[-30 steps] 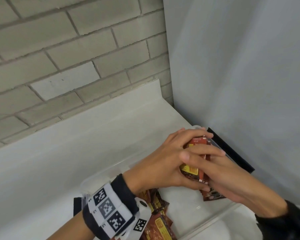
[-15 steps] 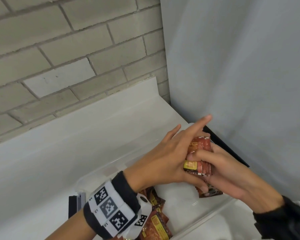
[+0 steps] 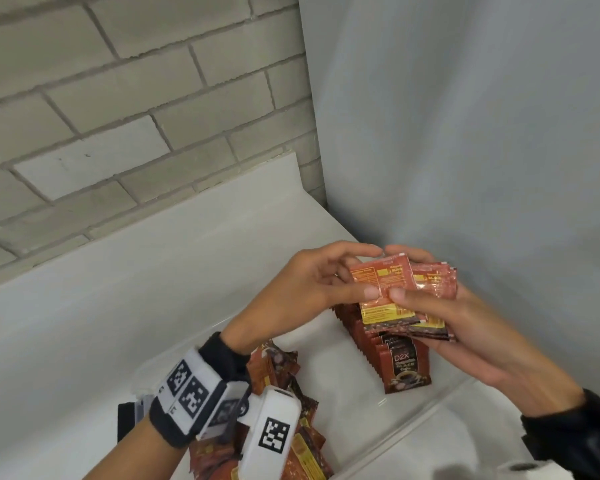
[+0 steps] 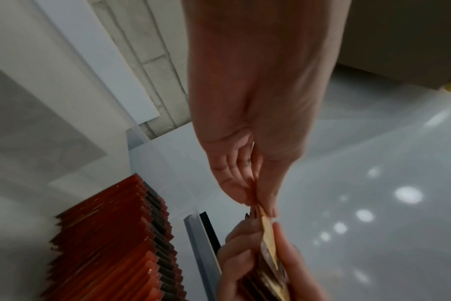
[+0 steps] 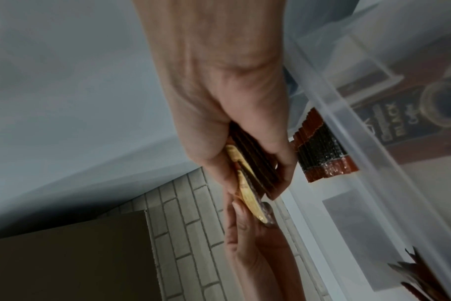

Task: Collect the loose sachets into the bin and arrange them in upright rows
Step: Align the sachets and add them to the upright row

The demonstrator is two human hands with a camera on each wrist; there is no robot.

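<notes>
Above the clear bin (image 3: 413,422), my right hand (image 3: 400,275) grips a fanned stack of red and yellow sachets (image 3: 433,289). My left hand (image 3: 368,271) pinches the top sachet (image 3: 381,285) of that stack between thumb and fingers. Below the hands, a row of upright sachets (image 3: 400,362) stands in the bin's far right corner. A heap of loose sachets (image 3: 302,434) lies at the bin's near left end, partly hidden by my left wrist. The right wrist view shows the stack (image 5: 255,171) edge-on, with the upright row (image 5: 322,150) behind the bin wall (image 5: 348,122).
The bin sits on a white ledge (image 3: 153,289) in a corner between a brick wall (image 3: 118,98) and a grey panel (image 3: 465,133). A black strip (image 4: 209,230) runs beside the bin's far rim. A brown cardboard box (image 5: 65,254) is nearby.
Both hands have lifted the stack up out of the bin, which uncovers the upright row. My left fingers, spread before, now pinch the top sachet.
</notes>
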